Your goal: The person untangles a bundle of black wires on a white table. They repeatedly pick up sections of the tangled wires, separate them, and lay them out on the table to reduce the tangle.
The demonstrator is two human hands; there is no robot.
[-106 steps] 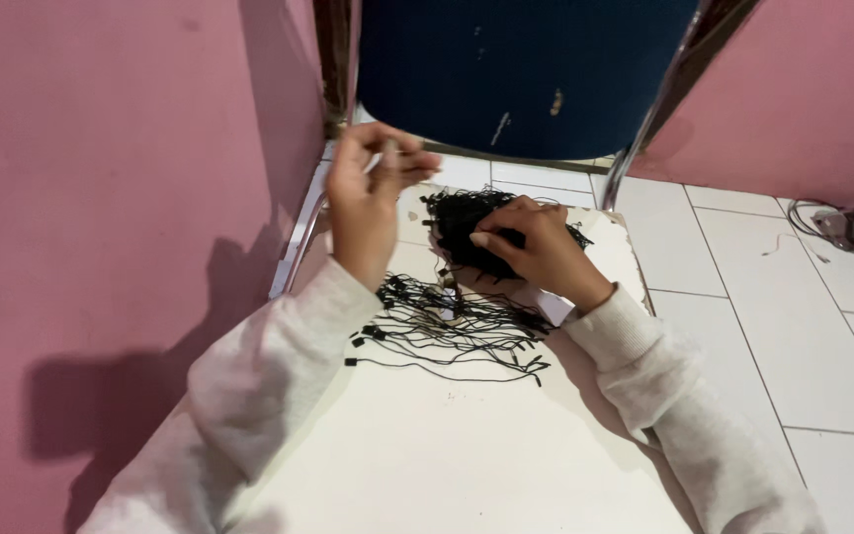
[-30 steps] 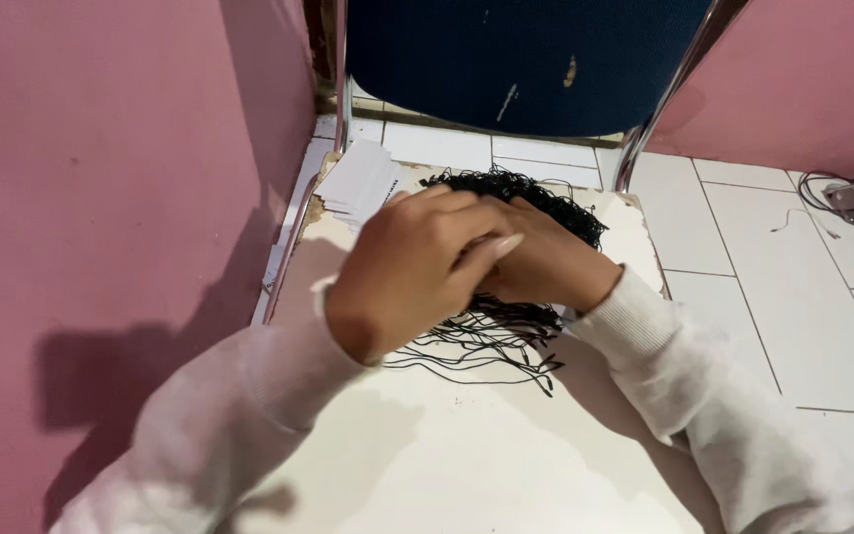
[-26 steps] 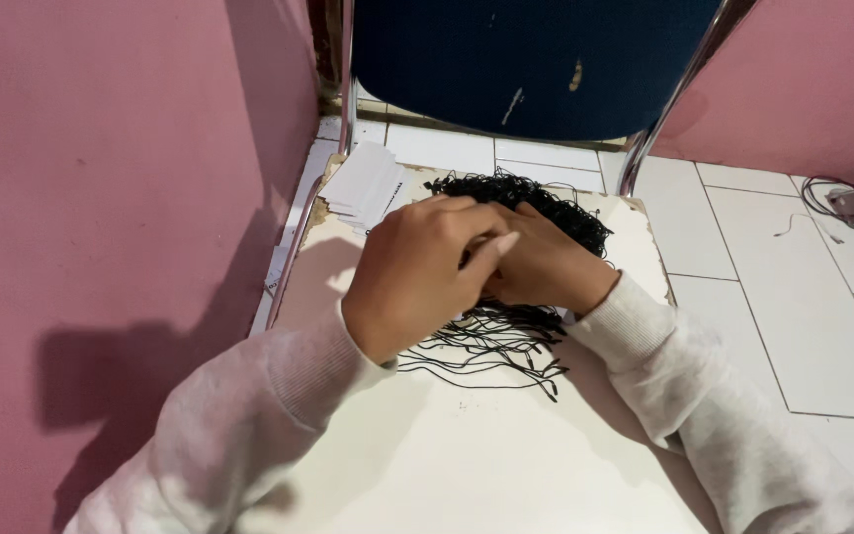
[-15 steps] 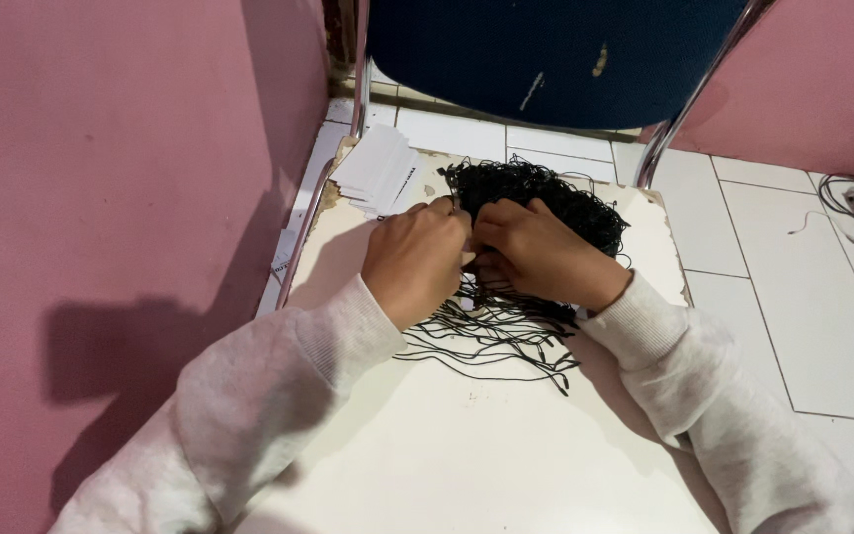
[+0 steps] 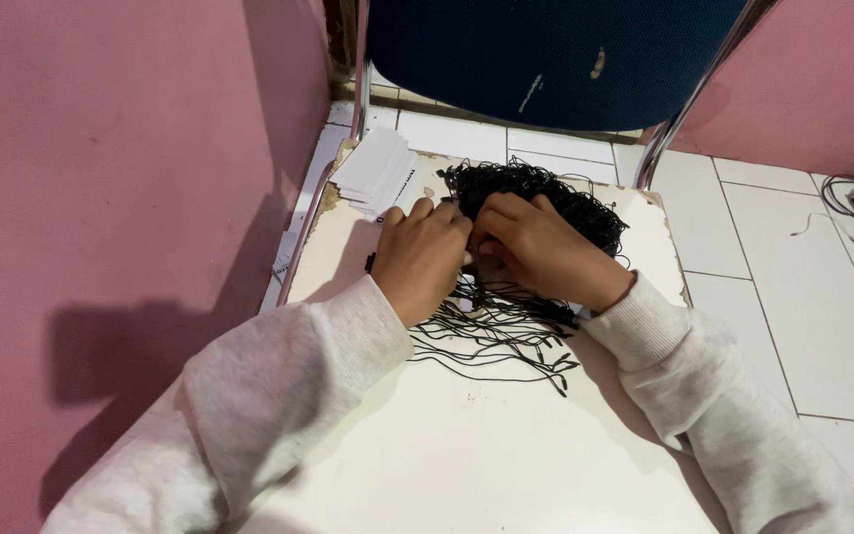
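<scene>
Just beyond both sets of knuckles, the tangled heap of black string loops [image 5: 546, 198] lies touching the right hand [image 5: 541, 252], loose strands trailing back under it, while the left hand [image 5: 422, 259] curls alongside, apparently pinching a strand, fingertips hidden.

Dim, sharp; arm shadow leftward

Both hands' fingers [image 5: 444, 213] meet mid-tabletop [image 5: 467, 465]. Tangled string pile [image 5: 546, 198] sits right behind them, loose strings [image 5: 496, 346] spread just in front, card stack [image 5: 380, 170] behind-left, chair [image 5: 555, 49] further behind, past the tabletop edge.
</scene>
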